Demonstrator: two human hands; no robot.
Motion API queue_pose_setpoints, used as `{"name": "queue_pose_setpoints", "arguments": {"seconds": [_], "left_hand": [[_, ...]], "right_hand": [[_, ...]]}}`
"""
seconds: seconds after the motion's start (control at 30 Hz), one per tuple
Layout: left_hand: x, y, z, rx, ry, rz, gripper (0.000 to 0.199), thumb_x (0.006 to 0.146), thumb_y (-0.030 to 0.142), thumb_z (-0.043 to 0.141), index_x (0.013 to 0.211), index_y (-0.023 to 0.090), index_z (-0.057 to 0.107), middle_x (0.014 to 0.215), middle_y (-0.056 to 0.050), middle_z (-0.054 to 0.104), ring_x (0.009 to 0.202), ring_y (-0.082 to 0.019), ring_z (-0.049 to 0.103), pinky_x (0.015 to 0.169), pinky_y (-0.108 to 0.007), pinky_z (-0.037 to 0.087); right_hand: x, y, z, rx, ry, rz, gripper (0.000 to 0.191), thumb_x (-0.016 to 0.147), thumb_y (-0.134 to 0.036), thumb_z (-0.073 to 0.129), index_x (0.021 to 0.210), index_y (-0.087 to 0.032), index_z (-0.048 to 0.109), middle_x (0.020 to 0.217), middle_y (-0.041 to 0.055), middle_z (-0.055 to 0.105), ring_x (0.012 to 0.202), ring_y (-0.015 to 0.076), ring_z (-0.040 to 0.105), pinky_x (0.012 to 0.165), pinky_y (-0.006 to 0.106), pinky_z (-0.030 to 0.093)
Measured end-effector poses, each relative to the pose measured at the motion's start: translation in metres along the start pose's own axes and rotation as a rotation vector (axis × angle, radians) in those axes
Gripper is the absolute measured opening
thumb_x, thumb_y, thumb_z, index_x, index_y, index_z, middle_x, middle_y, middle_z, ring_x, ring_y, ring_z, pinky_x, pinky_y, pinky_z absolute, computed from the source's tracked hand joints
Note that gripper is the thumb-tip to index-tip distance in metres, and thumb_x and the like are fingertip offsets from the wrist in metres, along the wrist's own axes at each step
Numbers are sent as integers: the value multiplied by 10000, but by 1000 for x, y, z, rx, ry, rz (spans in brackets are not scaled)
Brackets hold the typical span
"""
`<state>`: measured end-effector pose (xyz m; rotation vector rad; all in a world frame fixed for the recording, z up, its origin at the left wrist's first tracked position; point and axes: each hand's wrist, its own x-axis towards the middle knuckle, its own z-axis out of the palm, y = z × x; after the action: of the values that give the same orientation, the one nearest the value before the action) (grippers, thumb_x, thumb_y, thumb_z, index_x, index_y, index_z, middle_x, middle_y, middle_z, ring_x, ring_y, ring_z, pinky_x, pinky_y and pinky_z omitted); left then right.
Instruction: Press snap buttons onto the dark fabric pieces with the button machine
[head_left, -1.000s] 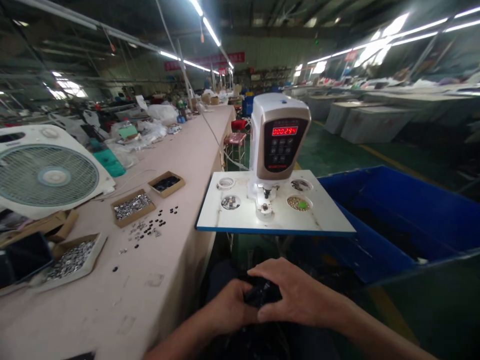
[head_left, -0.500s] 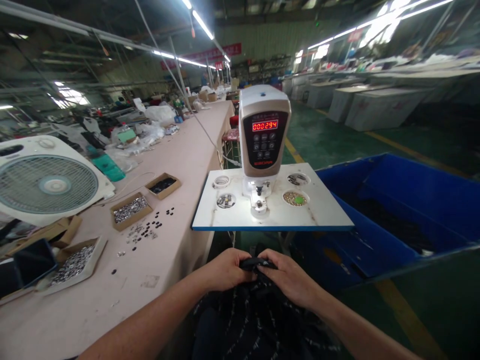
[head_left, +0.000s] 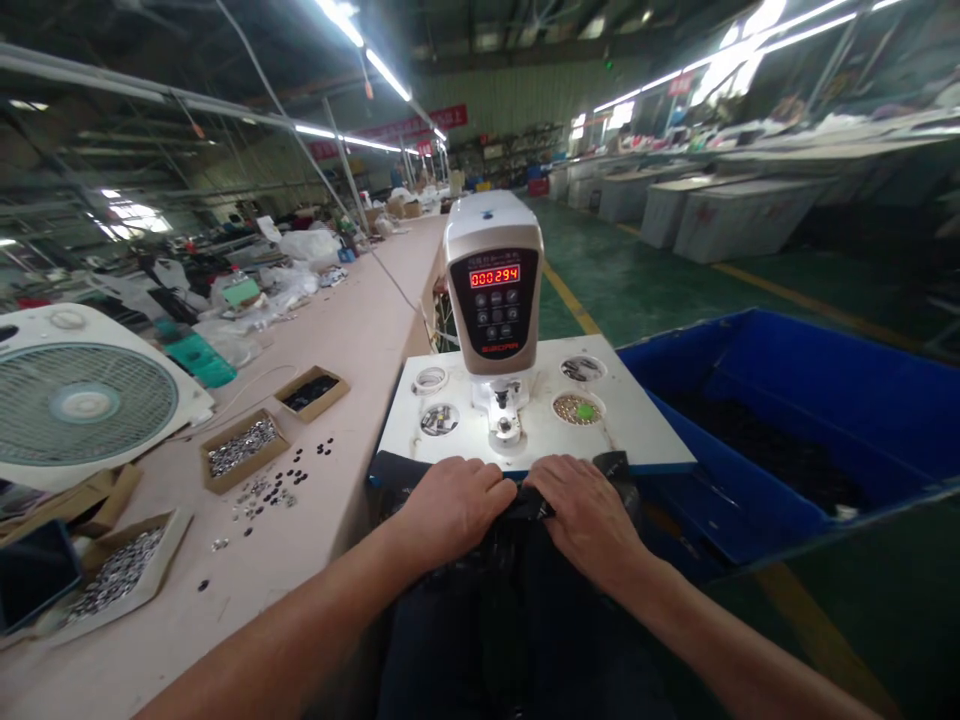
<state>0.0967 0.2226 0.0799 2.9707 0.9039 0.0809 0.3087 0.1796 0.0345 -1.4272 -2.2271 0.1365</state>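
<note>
Both my hands grip a black garment [head_left: 531, 503] at the front edge of a white tabletop [head_left: 637, 430]. My left hand [head_left: 456, 508] has its fingers closed over the cloth. My right hand [head_left: 585, 515] is curled round it just to the right, a small gap between them. Parts of the dark cloth spread onto the tabletop's edge on both sides. Straight ahead stands a white button-attaching machine [head_left: 495, 300], its red display reading 000294. Its lit lower die [head_left: 504, 432] is just beyond my fingers, apart from the cloth. My fingertips are partly hidden.
Round cups in the tabletop hold small metal parts, one with a green piece [head_left: 586, 411]. A blue bin [head_left: 825, 370] with dark cloth stands right. On the left table [head_left: 300, 540] are a fan [head_left: 82, 400], boxes of fasteners [head_left: 241, 450] and loose black pieces.
My hands have moved up and forward with the garment, from below the tabletop to its front edge. The cloth is now spread wider. The view has shifted slightly.
</note>
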Motion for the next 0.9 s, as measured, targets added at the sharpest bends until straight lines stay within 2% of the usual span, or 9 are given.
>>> {"name": "queue_pose_setpoints", "arguments": {"seconds": [0.07,0.17,0.23,0.27,0.37,0.5,0.63,0.73,0.9], "left_hand": [[-5,0,6,146,24,74,157,958,192,452,1050,194,580,961,-64,628,860,-230,560,720,-353,389],[-27,10,34,39,-51,39,83,905,200,538,975,196,582,924,-45,620,812,-209,555,671,-332,372],[-47,24,57,-225,-122,-60,42,834,198,611,858,191,577,859,-9,612,746,-161,546,620,-293,339],[-57,33,67,-399,-143,-126,47,808,178,616,808,186,569,829,9,604,723,-135,538,606,-273,328],[-79,57,86,-925,-194,-360,95,744,143,614,690,161,538,726,39,545,654,-87,490,559,-226,303],[-84,68,89,-1422,-278,-584,134,685,208,698,696,139,583,631,56,477,567,-69,407,506,-209,279],[-76,62,84,-1683,-304,-741,279,642,298,805,821,114,697,683,18,615,589,-93,515,578,-212,398],[-70,56,78,-1819,-350,-766,346,579,289,862,850,113,738,767,-26,697,633,-122,596,663,-248,484],[-53,41,74,-1880,-367,-732,333,541,251,889,812,119,750,768,-28,712,624,-107,606,646,-218,482]], "right_hand": [[-2,0,3,58,29,-25,326,781,-15,478,1010,-166,655,1094,114,683,1050,262,581,937,383,375],[-20,-5,14,255,-206,1,237,809,-61,506,927,-196,660,910,44,701,872,211,618,807,314,408],[-39,-11,24,458,-418,71,58,831,-170,602,825,-206,647,792,-7,673,750,170,608,676,255,393],[-49,-14,28,563,-504,124,37,817,-227,658,793,-206,638,748,-28,651,705,152,592,619,234,373],[-72,-25,36,773,-638,267,190,792,-333,711,723,-195,600,642,-63,542,614,116,505,532,214,310],[-76,-29,42,840,-603,349,399,911,-478,552,643,-188,489,614,-53,426,597,108,417,542,225,299],[-65,-26,45,804,-520,400,497,907,-615,512,649,-191,471,630,-45,405,596,115,411,532,236,289],[-58,-23,41,791,-481,407,515,895,-639,516,646,-190,472,634,-38,421,600,119,423,533,239,293],[-46,-16,32,923,-483,463,524,861,-672,553,704,-172,538,650,-25,457,618,126,424,534,233,306]]}}
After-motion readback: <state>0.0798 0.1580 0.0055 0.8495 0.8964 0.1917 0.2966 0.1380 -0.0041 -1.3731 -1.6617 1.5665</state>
